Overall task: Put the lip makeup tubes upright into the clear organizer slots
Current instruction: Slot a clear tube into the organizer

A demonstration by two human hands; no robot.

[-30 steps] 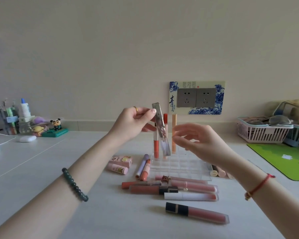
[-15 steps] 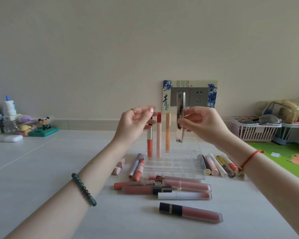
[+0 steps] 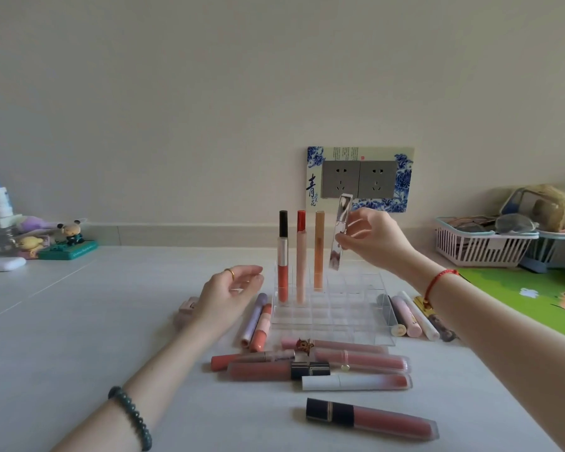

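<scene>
A clear organizer (image 3: 340,308) stands mid-table with three tubes upright in its back row: a black-capped one (image 3: 282,256), a red-capped one (image 3: 301,256) and an orange one (image 3: 319,252). My right hand (image 3: 372,243) holds a mirrored silver tube (image 3: 340,233) nearly upright, just above the organizer's back row, right of the orange tube. My left hand (image 3: 229,295) hovers empty, fingers apart, left of the organizer. Several tubes lie flat in front, among them a black-capped pink one (image 3: 371,419).
More tubes lie left (image 3: 258,321) and right (image 3: 411,316) of the organizer. A pink basket (image 3: 483,247) and a green mat (image 3: 535,298) sit at the right. Toys and bottles (image 3: 30,236) stand at the far left. A wall socket (image 3: 359,179) is behind.
The silver tube passed from my left hand to my right, then moved down toward the organizer's back row. My left hand let go, dropped and moved to the left of the organizer.
</scene>
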